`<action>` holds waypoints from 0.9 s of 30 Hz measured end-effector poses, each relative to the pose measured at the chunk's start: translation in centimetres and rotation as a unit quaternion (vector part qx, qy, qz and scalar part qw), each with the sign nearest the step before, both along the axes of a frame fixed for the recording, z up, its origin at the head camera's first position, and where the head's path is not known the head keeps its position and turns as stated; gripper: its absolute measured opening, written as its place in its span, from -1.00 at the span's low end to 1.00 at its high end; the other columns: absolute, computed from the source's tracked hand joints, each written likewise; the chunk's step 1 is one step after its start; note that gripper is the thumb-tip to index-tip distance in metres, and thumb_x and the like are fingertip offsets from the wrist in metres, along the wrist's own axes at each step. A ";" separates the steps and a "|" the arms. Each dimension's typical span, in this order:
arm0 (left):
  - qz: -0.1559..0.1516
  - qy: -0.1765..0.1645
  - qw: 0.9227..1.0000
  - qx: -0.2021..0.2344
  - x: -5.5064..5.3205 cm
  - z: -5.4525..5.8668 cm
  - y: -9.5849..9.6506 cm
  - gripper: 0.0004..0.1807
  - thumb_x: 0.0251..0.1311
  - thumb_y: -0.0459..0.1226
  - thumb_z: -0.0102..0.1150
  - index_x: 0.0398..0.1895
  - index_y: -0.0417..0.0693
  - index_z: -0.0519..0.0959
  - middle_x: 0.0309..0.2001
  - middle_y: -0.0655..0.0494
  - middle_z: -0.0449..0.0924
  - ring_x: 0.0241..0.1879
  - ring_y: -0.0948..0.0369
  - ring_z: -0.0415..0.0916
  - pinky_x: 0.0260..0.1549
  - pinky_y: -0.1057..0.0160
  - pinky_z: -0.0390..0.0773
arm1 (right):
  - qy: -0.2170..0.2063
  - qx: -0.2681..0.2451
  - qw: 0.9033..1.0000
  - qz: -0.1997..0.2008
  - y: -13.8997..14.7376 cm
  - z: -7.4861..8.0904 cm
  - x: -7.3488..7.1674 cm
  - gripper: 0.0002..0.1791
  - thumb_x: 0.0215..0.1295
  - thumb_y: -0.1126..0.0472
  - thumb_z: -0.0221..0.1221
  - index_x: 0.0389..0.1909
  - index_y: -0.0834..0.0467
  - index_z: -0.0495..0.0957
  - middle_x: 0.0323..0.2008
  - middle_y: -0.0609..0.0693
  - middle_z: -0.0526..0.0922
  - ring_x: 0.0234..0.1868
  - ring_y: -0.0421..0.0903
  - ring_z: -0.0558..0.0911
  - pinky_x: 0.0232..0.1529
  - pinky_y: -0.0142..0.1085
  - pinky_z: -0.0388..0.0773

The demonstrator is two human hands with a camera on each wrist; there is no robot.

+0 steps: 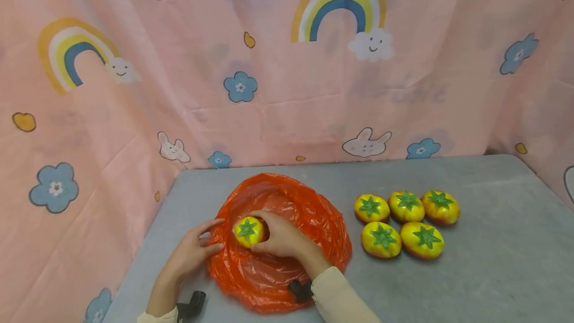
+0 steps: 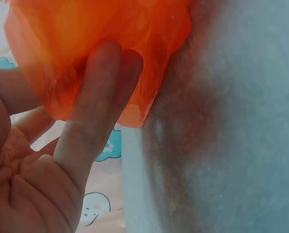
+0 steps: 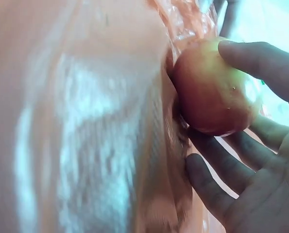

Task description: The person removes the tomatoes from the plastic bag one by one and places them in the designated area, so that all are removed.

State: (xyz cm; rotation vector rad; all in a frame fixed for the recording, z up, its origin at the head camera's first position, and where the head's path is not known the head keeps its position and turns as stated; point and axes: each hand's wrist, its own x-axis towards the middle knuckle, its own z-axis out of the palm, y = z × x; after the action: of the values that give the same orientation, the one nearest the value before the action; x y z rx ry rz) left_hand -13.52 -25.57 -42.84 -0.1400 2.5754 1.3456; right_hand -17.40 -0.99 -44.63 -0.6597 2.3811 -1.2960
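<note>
An orange-red plastic bag [image 1: 320, 211] lies spread with its mouth up on the grey table. Inside its rim, my right hand [image 1: 284, 236] holds a yellow-and-red toy fruit [image 1: 247, 232] with a green star-shaped leaf on top. Thumb and fingers lie on opposite sides of this fruit [image 3: 207, 92] in the right wrist view, close beside the crinkled plastic. At the bag's left edge, my left hand [image 1: 190, 250] holds the rim. In the left wrist view the bag's edge [image 2: 149, 29] passes between the fingers [image 2: 98, 92] and thumb; part of the grip is hidden by plastic.
To the right of the bag, several matching toy fruits, such as the front one [image 1: 422, 240], stand close together in two rows on the grey table [image 1: 493, 263]. A pink patterned curtain [image 1: 278, 118] hangs behind the table and along its sides.
</note>
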 end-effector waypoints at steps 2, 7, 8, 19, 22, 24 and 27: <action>-0.003 0.000 1.000 0.002 0.0 0.1 0.1 -0.38 0.19 -0.40 0.31 0.34 0.06 0.46 0.38 -0.20 0.38 0.11 -0.07 0.63 -0.07 0.03 0.72 | -0.007 -0.003 1.000 0.002 0.6 0.0 0.1 -0.21 0.14 0.06 0.42 0.40 -0.10 0.32 0.27 -0.13 0.50 0.21 -0.11 0.50 0.30 -0.02 0.51; -0.007 0.002 1.000 -0.005 0.2 0.2 0.1 -0.37 0.18 -0.40 0.32 0.35 0.03 0.45 0.38 -0.24 0.36 0.10 -0.08 0.63 -0.07 0.04 0.72 | -0.022 -0.002 1.000 0.019 2.2 0.2 0.1 -0.19 0.15 0.12 0.40 0.44 -0.08 0.30 0.33 -0.10 0.44 0.26 -0.10 0.46 0.34 -0.03 0.48; -0.007 0.001 1.000 -0.009 0.2 0.2 0.1 -0.37 0.18 -0.40 0.32 0.35 0.04 0.45 0.39 -0.24 0.36 0.11 -0.08 0.63 -0.06 0.04 0.72 | -0.023 0.000 0.999 0.022 2.4 0.2 0.1 -0.18 0.15 0.12 0.40 0.44 -0.07 0.29 0.34 -0.10 0.43 0.27 -0.10 0.45 0.35 -0.03 0.47; -0.003 -0.004 1.000 -0.021 0.3 0.2 0.2 -0.38 0.19 -0.39 0.32 0.34 0.06 0.46 0.41 -0.23 0.33 0.11 -0.07 0.63 -0.07 0.04 0.72 | -0.032 0.001 0.999 0.017 2.7 0.5 0.1 -0.12 0.12 0.04 0.44 0.46 -0.06 0.28 0.38 -0.07 0.40 0.32 -0.06 0.43 0.39 0.01 0.41; 0.000 -0.006 1.000 -0.015 0.4 0.3 0.2 -0.38 0.19 -0.40 0.31 0.35 0.06 0.45 0.41 -0.23 0.33 0.10 -0.06 0.63 -0.07 0.04 0.72 | -0.029 0.007 0.999 0.013 2.7 0.5 0.2 -0.14 0.12 0.04 0.43 0.45 -0.08 0.29 0.37 -0.07 0.41 0.30 -0.06 0.44 0.37 0.01 0.43; 0.002 -0.008 1.000 -0.014 0.4 0.4 0.2 -0.38 0.19 -0.40 0.31 0.35 0.06 0.45 0.41 -0.22 0.34 0.10 -0.06 0.63 -0.07 0.04 0.72 | -0.024 0.013 1.000 0.014 2.8 0.6 0.3 -0.15 0.13 0.04 0.42 0.45 -0.08 0.29 0.37 -0.08 0.41 0.29 -0.07 0.45 0.36 0.01 0.44; -0.002 -0.006 1.000 -0.017 0.3 0.5 0.2 -0.38 0.19 -0.39 0.31 0.35 0.06 0.45 0.41 -0.22 0.33 0.11 -0.07 0.63 -0.06 0.03 0.72 | -0.011 0.023 0.999 0.020 3.1 1.1 0.5 -0.15 0.15 0.03 0.40 0.46 -0.10 0.27 0.37 -0.09 0.41 0.27 -0.09 0.45 0.34 -0.01 0.47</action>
State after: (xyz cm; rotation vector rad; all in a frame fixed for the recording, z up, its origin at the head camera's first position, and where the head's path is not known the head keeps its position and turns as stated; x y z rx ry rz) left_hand -13.24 -25.38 -42.33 -0.1497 2.5880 1.2964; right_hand -16.86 2.16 -43.55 -0.6719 2.3605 -1.2225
